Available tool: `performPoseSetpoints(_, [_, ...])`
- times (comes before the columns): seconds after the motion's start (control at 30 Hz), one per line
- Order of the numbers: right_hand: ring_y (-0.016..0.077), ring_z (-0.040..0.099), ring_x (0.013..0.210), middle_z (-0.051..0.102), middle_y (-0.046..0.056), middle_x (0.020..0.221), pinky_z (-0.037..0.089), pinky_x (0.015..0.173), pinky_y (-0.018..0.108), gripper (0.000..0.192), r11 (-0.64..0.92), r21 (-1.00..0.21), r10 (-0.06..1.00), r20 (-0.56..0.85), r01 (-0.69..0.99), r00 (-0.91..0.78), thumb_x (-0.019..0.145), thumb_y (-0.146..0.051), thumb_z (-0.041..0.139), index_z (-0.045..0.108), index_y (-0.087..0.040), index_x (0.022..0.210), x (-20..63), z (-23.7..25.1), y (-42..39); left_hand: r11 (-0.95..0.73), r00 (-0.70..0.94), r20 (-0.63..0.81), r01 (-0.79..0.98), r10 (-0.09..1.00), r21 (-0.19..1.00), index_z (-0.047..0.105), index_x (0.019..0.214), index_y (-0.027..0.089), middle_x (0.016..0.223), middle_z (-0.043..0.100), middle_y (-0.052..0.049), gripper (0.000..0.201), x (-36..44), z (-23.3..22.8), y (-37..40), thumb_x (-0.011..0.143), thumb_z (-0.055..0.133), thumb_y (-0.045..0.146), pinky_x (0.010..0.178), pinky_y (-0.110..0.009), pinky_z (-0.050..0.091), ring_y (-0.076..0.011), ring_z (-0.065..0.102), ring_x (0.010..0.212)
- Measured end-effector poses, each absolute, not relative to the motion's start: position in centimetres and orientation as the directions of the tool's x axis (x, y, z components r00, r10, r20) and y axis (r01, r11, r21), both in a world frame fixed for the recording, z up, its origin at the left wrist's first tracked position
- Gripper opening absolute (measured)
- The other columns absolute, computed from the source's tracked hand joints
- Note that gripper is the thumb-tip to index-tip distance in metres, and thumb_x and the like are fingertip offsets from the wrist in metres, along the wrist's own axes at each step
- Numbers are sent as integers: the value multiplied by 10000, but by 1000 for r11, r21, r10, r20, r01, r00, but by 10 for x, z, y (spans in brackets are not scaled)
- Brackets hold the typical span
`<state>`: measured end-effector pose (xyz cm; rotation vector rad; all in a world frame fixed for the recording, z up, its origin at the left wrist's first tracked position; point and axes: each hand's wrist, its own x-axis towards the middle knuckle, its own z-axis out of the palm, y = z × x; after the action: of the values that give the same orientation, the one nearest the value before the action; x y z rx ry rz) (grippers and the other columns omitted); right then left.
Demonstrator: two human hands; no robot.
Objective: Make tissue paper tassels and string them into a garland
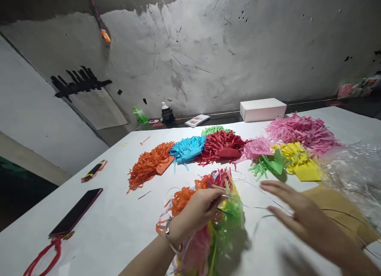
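Observation:
My left hand (205,206), a metal bangle at its wrist, is closed in a pinch over a multicoloured bundle of fringed tissue paper (183,199). A thin pale string (253,207) runs to the right from its fingertips. Orange, red, yellow, green and pink strips show around and under this hand. To the right, my right hand (300,212) is raised above the table with fingers stretched apart, slightly blurred. Loops of the string pass close to its fingers; whether they touch cannot be made out.
Behind lie fringed paper bunches in orange (150,163), blue (187,148), red (223,145), pink (300,131) and yellow (305,166). A phone (77,210) and a cutter (94,170) are at left. Right are clear plastic (354,174) and brown paper (336,206). A white box (262,110) stands behind.

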<state>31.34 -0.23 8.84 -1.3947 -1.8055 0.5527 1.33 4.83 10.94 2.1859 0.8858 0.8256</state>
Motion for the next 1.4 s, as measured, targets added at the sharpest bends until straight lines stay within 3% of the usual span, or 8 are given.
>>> performPoseSetpoints(0.07, [303, 536, 1272, 639, 99, 1313, 393, 1086, 484, 373, 406, -727, 912, 285, 554, -295, 900, -364, 562, 653, -278, 1251, 249, 99, 2, -617, 631, 314, 341, 709, 709, 758, 950, 208, 793, 731, -72, 226, 27, 108, 44, 956, 537, 161, 641, -245, 449, -187, 638, 662])
performPoseSetpoints(0.3, [176, 604, 718, 682, 44, 790, 465, 679, 299, 340, 340, -862, 854, 116, 375, -508, 987, -379, 441, 689, -197, 841, 230, 92, 23, -618, 606, 319, 381, 729, 688, 711, 1035, 206, 1030, 684, -95, 190, -4, 114, 50, 869, 732, 296, 799, -299, 513, -214, 646, 917])
performPoseSetpoints(0.5, [59, 153, 450, 240, -113, 505, 138, 424, 195, 430, -101, -986, 977, -74, -133, -199, 845, -613, 662, 646, -185, 883, 295, 69, 31, -614, 598, 276, 484, 752, 624, 727, 986, 202, 945, 696, -78, 220, -67, 112, 63, 942, 637, 398, 712, -263, 511, -169, 648, 792])
performPoseSetpoints(0.63, [62, 116, 480, 235, -117, 536, 124, 424, 190, 421, -122, -941, 990, -138, -315, 31, 796, -556, 738, 640, -208, 1012, 320, 60, 34, -664, 601, 326, 507, 729, 550, 742, 936, 165, 788, 647, -63, 355, -80, 106, 65, 1017, 493, 405, 585, -218, 448, -126, 583, 632])
performPoseSetpoints(0.7, [67, 123, 472, 242, -114, 529, 121, 421, 194, 432, -111, -960, 987, -136, -256, 80, 822, -573, 698, 636, -219, 1061, 327, 56, 34, -686, 613, 345, 498, 711, 530, 748, 959, 167, 738, 618, -48, 374, -80, 104, 66, 1036, 452, 382, 574, -212, 430, -121, 564, 614])
performPoseSetpoints(0.8, [93, 326, 495, 425, -55, 566, 265, 459, 210, 391, -92, -985, 992, -104, 149, -75, 862, -580, 644, 673, -211, 989, 330, 53, 32, -695, 624, 349, 478, 699, 537, 743, 1003, 185, 799, 625, -56, 346, -76, 101, 69, 1042, 436, 340, 609, -216, 442, -125, 575, 655])
performPoseSetpoints(0.93, [183, 555, 744, 650, 22, 789, 414, 667, 267, 253, 71, -794, 936, -156, 604, -316, 886, -442, 616, 682, -206, 819, 329, 51, 25, -621, 605, 250, 543, 756, 565, 718, 1001, 202, 1023, 632, -88, 278, -71, 98, 70, 1024, 451, 277, 647, -224, 455, -128, 598, 731])
performPoseSetpoints(1.4, [215, 629, 792, 677, 50, 840, 445, 722, 320, 275, 235, -614, 945, -38, 753, -326, 936, -353, 426, 639, -218, 825, 292, 70, 25, -378, 485, -37, 724, 874, 578, 622, 896, 199, 920, 689, -45, 186, -47, 102, 54, 963, 458, 257, 754, -300, 467, -192, 605, 818])
